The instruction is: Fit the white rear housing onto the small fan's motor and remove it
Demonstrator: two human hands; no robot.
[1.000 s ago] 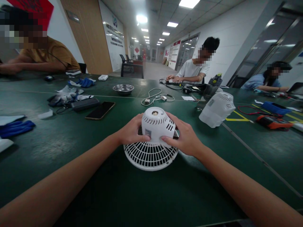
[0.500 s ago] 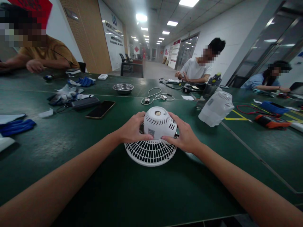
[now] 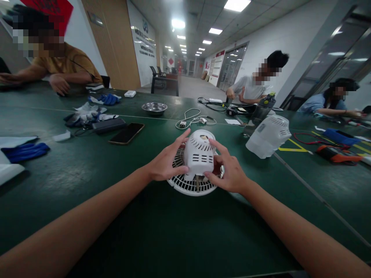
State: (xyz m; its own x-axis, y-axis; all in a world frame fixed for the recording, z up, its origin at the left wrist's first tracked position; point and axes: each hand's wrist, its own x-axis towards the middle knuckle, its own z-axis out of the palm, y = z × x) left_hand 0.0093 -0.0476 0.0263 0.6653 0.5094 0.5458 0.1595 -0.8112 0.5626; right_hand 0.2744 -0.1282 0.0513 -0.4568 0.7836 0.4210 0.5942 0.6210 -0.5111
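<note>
A white fan motor housing stands on a white round fan grille lying face down on the green table. My left hand grips the housing's left side, thumb at its lower front and fingers stretched up toward its top. My right hand grips the right side, thumb low and fingers curled over the top edge. A short shaft shows below the housing against the grille.
A second white housing lies to the right. A black phone, a dark case, gloves, blue gloves, a metal bowl and a white cable lie beyond. Three other people sit around the table.
The housing has turned in my hands: its label side is gone and vent slots now face me. The fan has shifted slightly away, and my left fingers have stretched upward.
</note>
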